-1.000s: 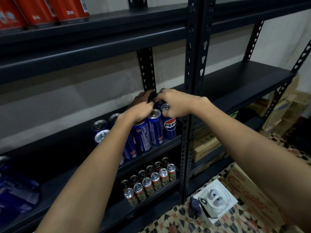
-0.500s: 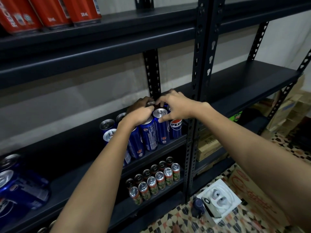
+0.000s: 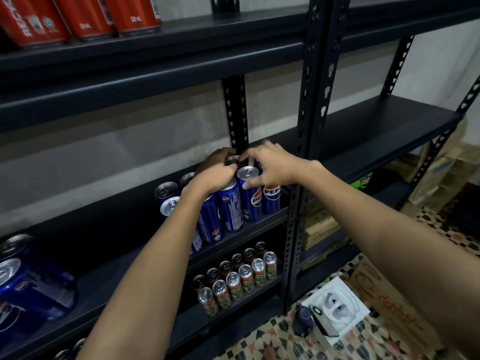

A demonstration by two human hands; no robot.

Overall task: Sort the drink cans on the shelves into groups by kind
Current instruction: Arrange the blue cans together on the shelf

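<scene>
Reaching over blue Pepsi cans (image 3: 253, 201) clustered at right end of middle shelf (image 3: 259, 224), both hands were seen meeting above can tops. Left hand (image 3: 217, 175) was curled over top of one blue can, gripping it. Right hand (image 3: 270, 166) was spread, fingers loose, thumb tip touched against rim of front can; nothing clasped. Cans were stood upright, silver lids, blue bodies with round logo. More blue cans (image 3: 31, 284) were lying far left on same shelf. Small green-label cans (image 3: 240, 279) were ranked on shelf below; red cans (image 3: 85, 16) above
</scene>
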